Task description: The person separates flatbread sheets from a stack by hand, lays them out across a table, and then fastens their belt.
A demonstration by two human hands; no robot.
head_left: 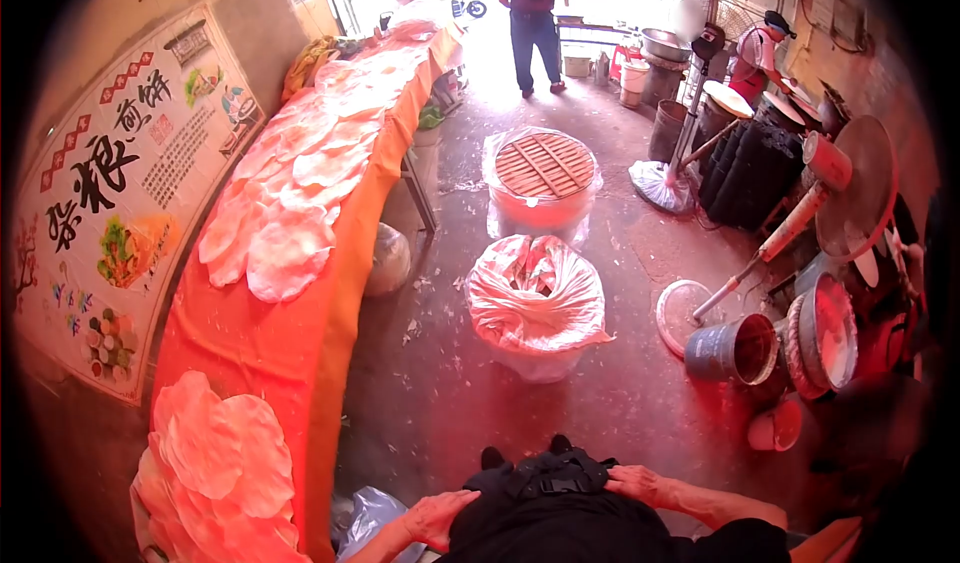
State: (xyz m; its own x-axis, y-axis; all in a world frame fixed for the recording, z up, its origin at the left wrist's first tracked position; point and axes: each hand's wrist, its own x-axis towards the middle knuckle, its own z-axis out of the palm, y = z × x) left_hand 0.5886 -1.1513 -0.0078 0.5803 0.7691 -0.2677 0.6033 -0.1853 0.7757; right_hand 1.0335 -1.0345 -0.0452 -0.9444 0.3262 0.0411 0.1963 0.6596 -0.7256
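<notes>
At the bottom of the head view, my left hand (438,519) rests against the left side of my dark clothing (545,523), at waist height. On the other side, my right hand (640,485) touches the dark cloth near a black buckle (562,485). The fingertips of both hands are partly hidden at the cloth, so what they hold, if anything, does not show. Thin round flatbreads (215,453) lie stacked at the near end of the orange-covered table (270,338), left of my left hand. More flatbreads (320,178) overlap along its far part.
Ahead stand a cloth-covered tub (535,308) and a tub with a slatted round lid (545,168). Buckets (730,351), pans and a fan stand at the right. One person (533,23) stands near the doorway; another (757,61) bends over round griddles at the right.
</notes>
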